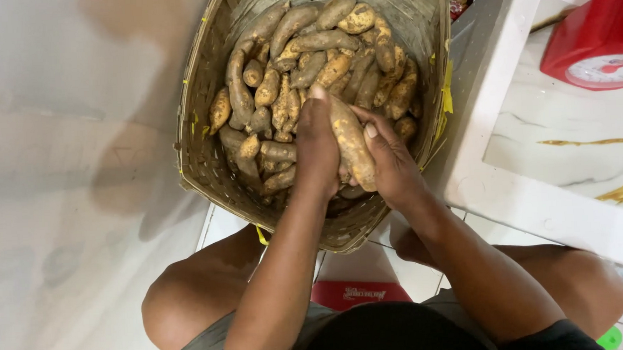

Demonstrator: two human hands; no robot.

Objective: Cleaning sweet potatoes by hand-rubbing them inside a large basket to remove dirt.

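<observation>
Over the woven basket [205, 151], my left hand [316, 150] and right hand [391, 164] both clasp one sweet potato [351, 142], a red flat package [358, 292] lying below the basket.

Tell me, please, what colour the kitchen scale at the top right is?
The scale is red with a white dial face, seen in the head view.

head cam | looks steeply down | close over basket [205, 151] & hands | single view

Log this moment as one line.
left hand: on sweet potato | right hand: gripping same sweet potato | woven basket: full of sweet potatoes | red scale: on white table
</observation>
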